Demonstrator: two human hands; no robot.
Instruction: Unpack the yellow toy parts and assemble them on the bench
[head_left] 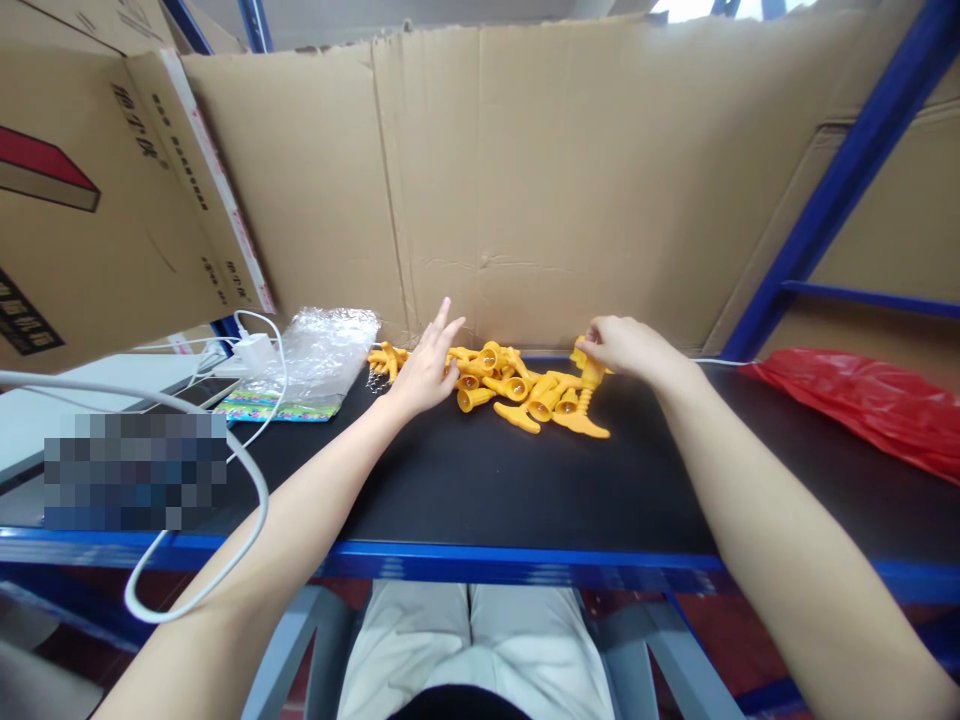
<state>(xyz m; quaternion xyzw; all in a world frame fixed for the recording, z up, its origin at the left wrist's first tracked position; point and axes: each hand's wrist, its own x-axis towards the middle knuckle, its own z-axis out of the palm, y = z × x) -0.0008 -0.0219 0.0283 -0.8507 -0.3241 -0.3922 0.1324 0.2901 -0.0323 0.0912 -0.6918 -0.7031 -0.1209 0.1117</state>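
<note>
A pile of small yellow plastic parts [517,392] lies on the black table top [525,480], close to the cardboard wall. My left hand [427,365] reaches into the pile's left side, fingers spread, touching the parts. My right hand [626,345] is at the pile's right end, its fingers pinched on one yellow part [589,375] that stands up from the heap. A few more yellow parts [386,358] lie just left of my left hand.
A clear plastic bag [322,350] with a colourful card lies left of the pile. A white charger [251,352] and its cable [259,480] trail over the left edge. A red plastic bag [862,400] lies at the right. Cardboard sheets [525,180] wall off the back.
</note>
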